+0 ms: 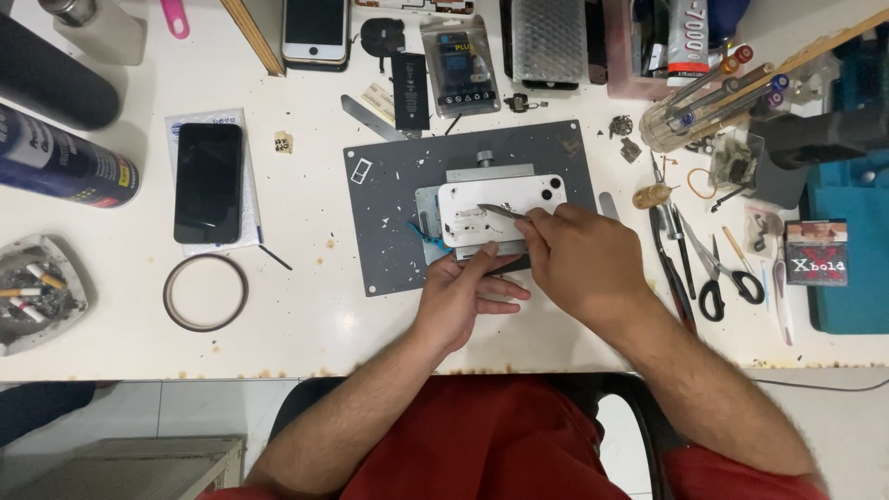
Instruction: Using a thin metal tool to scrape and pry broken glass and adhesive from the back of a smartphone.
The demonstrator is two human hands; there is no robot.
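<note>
A white phone lies back up in a metal clamp on a grey mat, just above the middle of the frame. Its back looks cracked and chipped, with pale flecks scattered over the mat. The right hand is closed around a thin metal blade whose tip rests on the phone's back. The left hand lies below the phone, fingers fairly flat, thumb pressed against the lower edge of the clamp and holding nothing. The step in hand looks like scraping or prying the broken back glass off. The next stroke seems to call for a shallow blade angle and a firm brace from the left hand. To the right lie scissors. To the left are a black phone, a tape ring and an ashtray on the white counter.
</note>
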